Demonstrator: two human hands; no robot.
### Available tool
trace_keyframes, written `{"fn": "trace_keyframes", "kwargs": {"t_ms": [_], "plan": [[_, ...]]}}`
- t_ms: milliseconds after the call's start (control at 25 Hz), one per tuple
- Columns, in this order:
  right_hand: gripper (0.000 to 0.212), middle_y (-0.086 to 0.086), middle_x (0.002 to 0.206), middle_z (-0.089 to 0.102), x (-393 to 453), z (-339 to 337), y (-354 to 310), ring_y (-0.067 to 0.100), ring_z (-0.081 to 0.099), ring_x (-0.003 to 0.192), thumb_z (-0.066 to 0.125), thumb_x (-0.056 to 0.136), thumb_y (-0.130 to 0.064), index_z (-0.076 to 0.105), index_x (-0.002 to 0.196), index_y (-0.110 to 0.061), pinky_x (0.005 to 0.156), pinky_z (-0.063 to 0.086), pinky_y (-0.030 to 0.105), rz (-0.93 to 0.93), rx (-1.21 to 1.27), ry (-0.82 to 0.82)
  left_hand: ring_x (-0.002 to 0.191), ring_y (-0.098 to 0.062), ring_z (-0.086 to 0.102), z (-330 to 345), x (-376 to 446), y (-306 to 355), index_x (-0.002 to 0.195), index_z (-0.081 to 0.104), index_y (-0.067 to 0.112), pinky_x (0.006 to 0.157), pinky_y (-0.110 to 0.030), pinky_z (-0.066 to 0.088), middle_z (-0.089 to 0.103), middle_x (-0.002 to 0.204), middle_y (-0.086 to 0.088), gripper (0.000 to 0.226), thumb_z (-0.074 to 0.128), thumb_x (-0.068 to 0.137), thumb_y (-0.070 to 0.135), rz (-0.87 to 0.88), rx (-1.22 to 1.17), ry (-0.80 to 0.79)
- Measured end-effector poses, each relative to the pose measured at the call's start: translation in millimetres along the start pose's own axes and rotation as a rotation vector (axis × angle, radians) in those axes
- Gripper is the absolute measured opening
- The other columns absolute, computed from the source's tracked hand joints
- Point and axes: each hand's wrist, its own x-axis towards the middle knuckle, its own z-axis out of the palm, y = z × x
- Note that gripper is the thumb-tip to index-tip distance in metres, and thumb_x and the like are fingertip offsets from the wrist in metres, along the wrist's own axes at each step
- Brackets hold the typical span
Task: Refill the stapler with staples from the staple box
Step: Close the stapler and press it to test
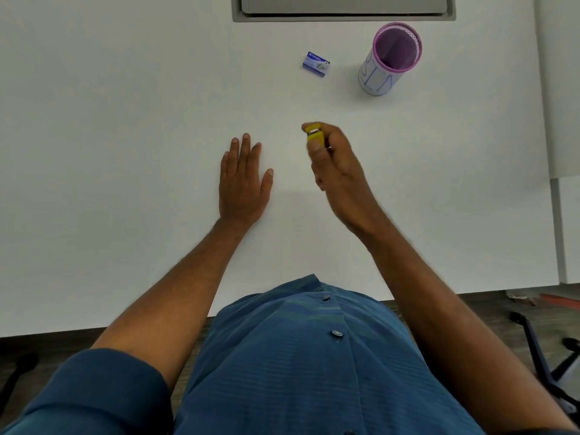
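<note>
A small yellow stapler is held above the white table, its metal front end facing away from me. My right hand grips it, fingers and thumb curled round its body, so most of it is hidden. My left hand lies flat on the table to the left, fingers straight, holding nothing. A small blue and white staple box lies closed on the table beyond the stapler, apart from both hands.
A pink mesh pen cup with a white paper wrap stands at the far right, next to the staple box. A grey recessed panel runs along the table's far edge. A chair base shows on the floor at lower right.
</note>
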Motion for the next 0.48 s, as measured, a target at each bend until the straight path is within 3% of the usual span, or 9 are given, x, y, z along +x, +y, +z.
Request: {"fn": "trace_keyframes", "kwargs": {"t_ms": [80, 200, 480], "plan": [[0.042, -0.003, 0.121, 0.05, 1, 5, 32, 0.002, 0.055, 0.104, 0.051, 0.105, -0.034, 0.047, 0.142, -0.014, 0.091, 0.047, 0.021, -0.095, -0.295, -0.028, 0.157, -0.026, 0.008, 0, 1, 0, 0.158, 0.026, 0.015, 0.127, -0.043, 0.01, 0.014, 0.169, -0.008, 0.062, 0.029, 0.105, 0.046, -0.002, 0.0, -0.008], [0.045, 0.003, 0.126, 0.047, 7, 12, 71, 0.011, 0.057, 0.105, 0.053, 0.104, -0.032, 0.043, 0.145, -0.016, 0.086, 0.053, 0.025, -0.118, -0.545, -0.081, 0.157, -0.026, 0.008, 1, 2, -1, 0.158, 0.025, 0.016, 0.127, -0.042, 0.01, 0.013, 0.169, -0.007, 0.062, 0.027, 0.105, 0.048, -0.009, 0.016, -0.013], [0.043, 0.008, 0.12, 0.055, 53, 8, 109, 0.023, 0.052, 0.108, 0.063, 0.085, -0.006, 0.053, 0.127, -0.008, 0.09, 0.047, 0.033, -0.13, -0.588, 0.09, 0.157, -0.027, 0.009, 3, 2, -2, 0.157, 0.027, 0.015, 0.127, -0.042, 0.011, 0.014, 0.169, -0.009, 0.061, 0.031, 0.105, 0.045, -0.004, 0.035, 0.004]]}}
